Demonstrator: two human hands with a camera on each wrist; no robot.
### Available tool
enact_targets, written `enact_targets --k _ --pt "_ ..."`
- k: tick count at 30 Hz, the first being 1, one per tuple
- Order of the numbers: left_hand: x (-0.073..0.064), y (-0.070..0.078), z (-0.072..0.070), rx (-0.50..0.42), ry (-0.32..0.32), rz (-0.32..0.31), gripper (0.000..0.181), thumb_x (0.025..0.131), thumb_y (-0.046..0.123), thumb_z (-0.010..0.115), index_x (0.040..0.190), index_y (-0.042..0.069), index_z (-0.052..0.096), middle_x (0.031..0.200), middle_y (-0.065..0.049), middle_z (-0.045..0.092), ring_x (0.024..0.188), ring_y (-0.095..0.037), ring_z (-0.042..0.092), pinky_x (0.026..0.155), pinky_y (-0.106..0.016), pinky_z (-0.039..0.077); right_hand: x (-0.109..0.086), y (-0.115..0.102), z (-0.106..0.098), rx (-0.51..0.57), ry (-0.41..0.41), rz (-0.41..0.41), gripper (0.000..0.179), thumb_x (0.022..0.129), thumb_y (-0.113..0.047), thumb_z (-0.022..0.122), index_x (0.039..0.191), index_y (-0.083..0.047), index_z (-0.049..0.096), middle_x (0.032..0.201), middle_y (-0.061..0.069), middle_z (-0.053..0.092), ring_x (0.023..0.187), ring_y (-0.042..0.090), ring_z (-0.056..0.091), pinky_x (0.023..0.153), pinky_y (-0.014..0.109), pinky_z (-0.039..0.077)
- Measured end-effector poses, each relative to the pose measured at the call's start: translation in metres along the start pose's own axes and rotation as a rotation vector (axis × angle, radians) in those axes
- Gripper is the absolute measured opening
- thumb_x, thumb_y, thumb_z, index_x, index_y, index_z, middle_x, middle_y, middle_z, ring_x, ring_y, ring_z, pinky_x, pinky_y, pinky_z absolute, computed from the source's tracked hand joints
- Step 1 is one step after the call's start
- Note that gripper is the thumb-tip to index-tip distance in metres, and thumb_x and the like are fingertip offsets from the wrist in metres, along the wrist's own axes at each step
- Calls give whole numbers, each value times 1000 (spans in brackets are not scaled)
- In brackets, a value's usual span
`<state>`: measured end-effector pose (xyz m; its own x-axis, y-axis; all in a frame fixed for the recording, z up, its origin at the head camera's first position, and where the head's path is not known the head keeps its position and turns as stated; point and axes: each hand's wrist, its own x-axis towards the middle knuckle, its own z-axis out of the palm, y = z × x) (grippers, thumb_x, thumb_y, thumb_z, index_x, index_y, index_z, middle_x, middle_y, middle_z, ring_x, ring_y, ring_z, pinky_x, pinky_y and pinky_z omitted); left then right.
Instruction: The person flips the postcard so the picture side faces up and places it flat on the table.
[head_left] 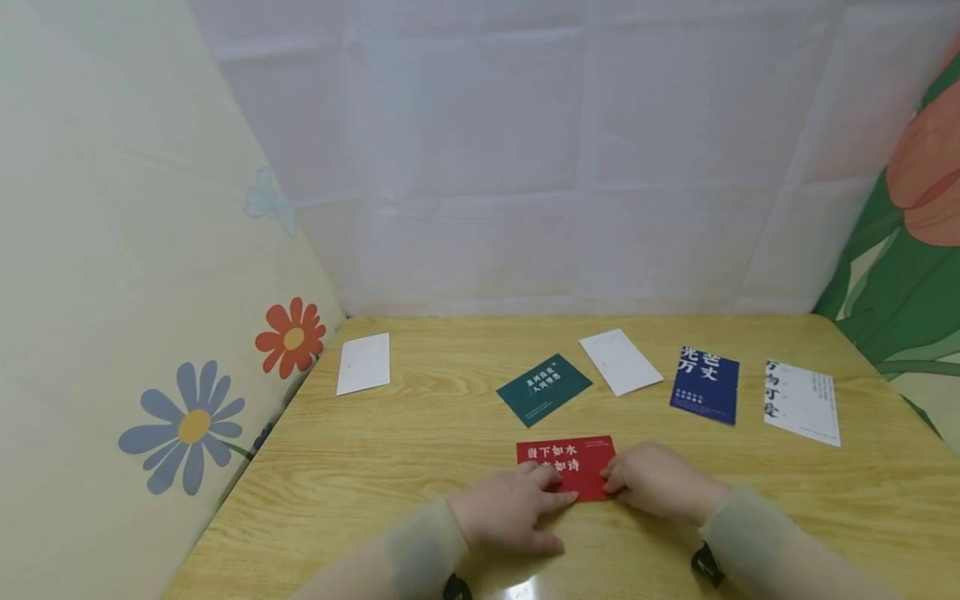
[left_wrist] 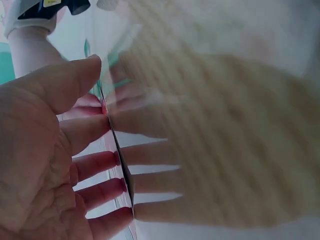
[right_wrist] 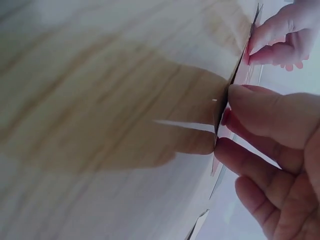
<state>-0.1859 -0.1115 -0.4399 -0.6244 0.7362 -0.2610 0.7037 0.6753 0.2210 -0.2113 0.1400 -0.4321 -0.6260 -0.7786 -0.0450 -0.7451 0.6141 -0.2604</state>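
Note:
A red card [head_left: 588, 467] with white Chinese characters lies near the front of the wooden table, lengthwise from left to right. My left hand [head_left: 510, 508] rests at its left part, fingertips on the card and covering some of the lettering. In the left wrist view, the left fingers [left_wrist: 97, 165] are extended and spread, their tips at the table surface, with the thumb apart. My right hand [head_left: 660, 482] pinches the card's right edge near the lower corner. The right wrist view shows the right thumb [right_wrist: 252, 107] close against the fingertips at the card edge.
Behind the red card lie a green card [head_left: 544, 390] and a white card [head_left: 621, 362]. To the right are a dark blue card [head_left: 705, 387] and a white card with black lettering [head_left: 802, 402]. Another white card [head_left: 363, 364] lies at the back left. Cloth-covered walls border the table [head_left: 360, 467].

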Motion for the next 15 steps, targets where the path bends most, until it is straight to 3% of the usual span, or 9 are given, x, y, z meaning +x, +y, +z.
enact_targets --k 10,15 --pt "-4 0 2 -22 -3 -3 61 90 58 55 144 33 44 134 4 46 118 -13 43 100 -31 41 0 7 2 94 -12 11 17 86 -18 71 102 -18 76 106 -4 70 98 14 64 88 40 50" --pt "-10 -3 3 -68 -8 -13 60 90 56 57 143 34 45 136 6 45 119 -13 42 100 -32 41 -1 14 3 165 22 90 14 87 -17 70 101 -16 74 98 -8 68 91 11 63 83 38 51"
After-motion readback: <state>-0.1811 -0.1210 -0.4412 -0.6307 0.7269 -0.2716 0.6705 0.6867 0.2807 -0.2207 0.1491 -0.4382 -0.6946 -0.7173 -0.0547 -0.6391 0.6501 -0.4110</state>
